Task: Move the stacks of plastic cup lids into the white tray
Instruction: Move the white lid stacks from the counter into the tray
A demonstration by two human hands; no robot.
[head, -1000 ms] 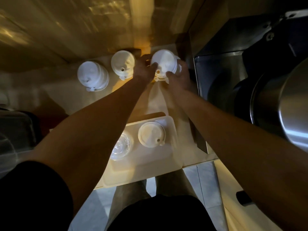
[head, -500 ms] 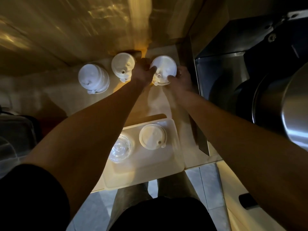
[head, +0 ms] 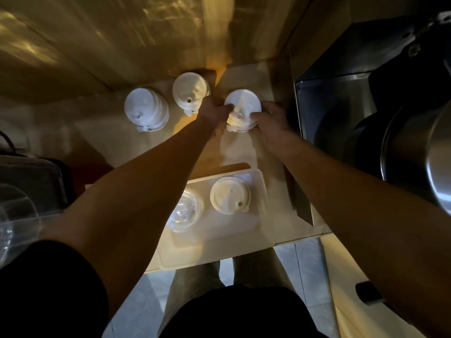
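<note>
Three stacks of white cup lids stand at the back of the counter. My left hand (head: 212, 111) and my right hand (head: 271, 118) grip the rightmost stack (head: 242, 104) from both sides. The middle stack (head: 190, 90) and the left stack (head: 145, 109) stand untouched beside it. Nearer to me lies the white tray (head: 244, 230). It holds a white lid stack (head: 230, 195) and a stack of clear lids (head: 184, 211) side by side.
A steel appliance with a big round metal drum (head: 415, 152) fills the right side. A clear plastic container (head: 17, 215) sits at the left edge. The wall rises just behind the lids. The tray overhangs the counter's front edge above a tiled floor (head: 305, 269).
Both hands with the rightmost lid stack have drawn back from the wall toward me by a little. The other stacks have not moved.
</note>
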